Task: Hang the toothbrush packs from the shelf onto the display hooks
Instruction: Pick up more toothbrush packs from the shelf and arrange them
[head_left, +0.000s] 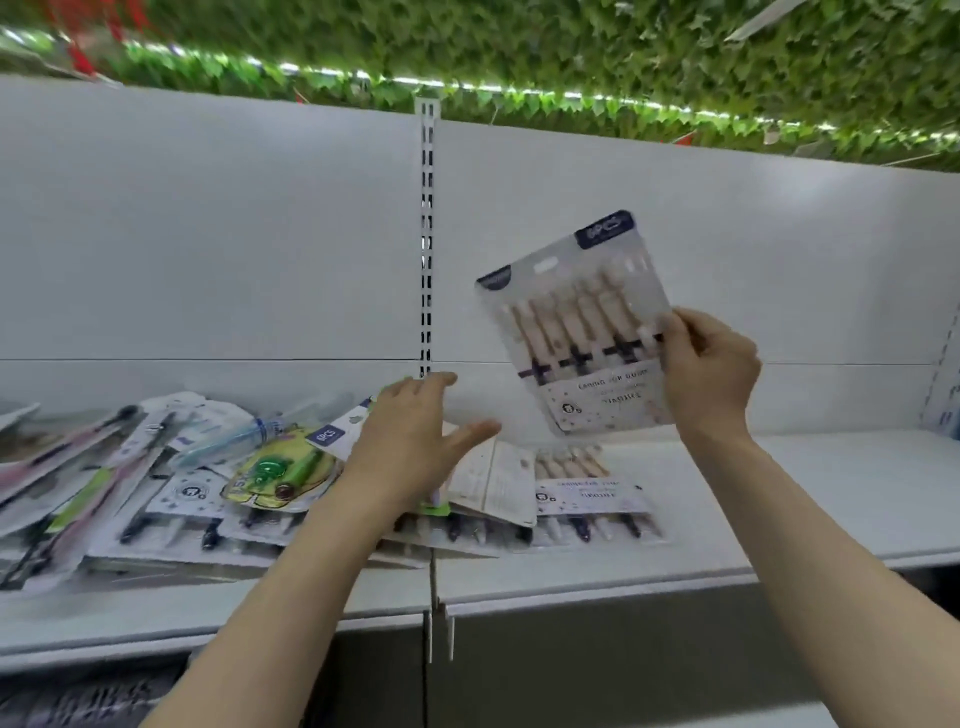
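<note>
**Toothbrush pack held up before the back panel**

Toothbrush pack (574, 332), a clear blister card with a dark "6PCS" tab at its top corner, is held raised in front of the white back panel (208, 234), tilted so that its top leans to the right. It is grasped at its right edge by the right hand (709, 371), with the thumb laid on the front of the card and the fingers curled behind it. Several pale-handled brushes with dark bands are seen through the plastic, and a hang slot is visible near the top edge. The pack is clear of the shelf (779, 493) and is well above it.

The left hand (415, 441) is released, its fingers spread and relaxed, and is held just over the heap of packs (208, 483) that is spread across the left and middle of the shelf. Whether the palm touches the heap cannot be told. Within the heap a yellow-green pack (283, 475) is seen beside the left wrist, and a pack of the same pale-handled kind (587, 499) is laid flat below the raised one. A clear plastic bottle (228, 439) is lying among the packs further left.

A slotted upright rail (426, 234) is fixed between the two back panels. Green artificial foliage (571, 47) with a strip of lights is seen above the unit.
</note>
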